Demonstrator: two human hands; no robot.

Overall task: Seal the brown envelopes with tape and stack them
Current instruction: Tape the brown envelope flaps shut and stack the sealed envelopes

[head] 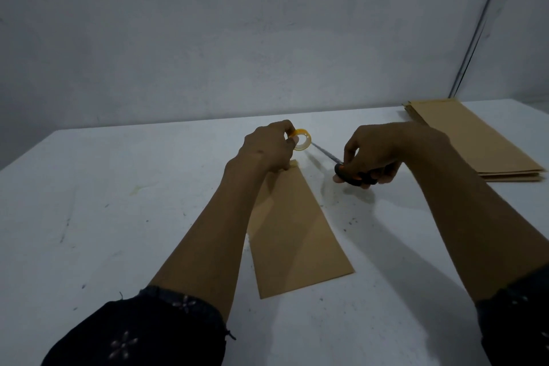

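Closest to the camera, one brown envelope (297, 232) lies flat on the white counter (118, 217), pointing away between both forearms. At its far end the left hand (269, 147) has its fingers curled round a yellowish tape roll (303, 140). Right hand (370, 151) grips black-handled scissors (352, 177), blades aimed at the roll. Further back on the right sits a stack of envelopes (472, 140).

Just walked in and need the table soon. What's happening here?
A person is taping a brown envelope that lies flat on the white table. The left hand holds a tape roll above the envelope's far end. The right hand grips scissors, blades pointing at the roll. A stack of envelopes sits at the far right.
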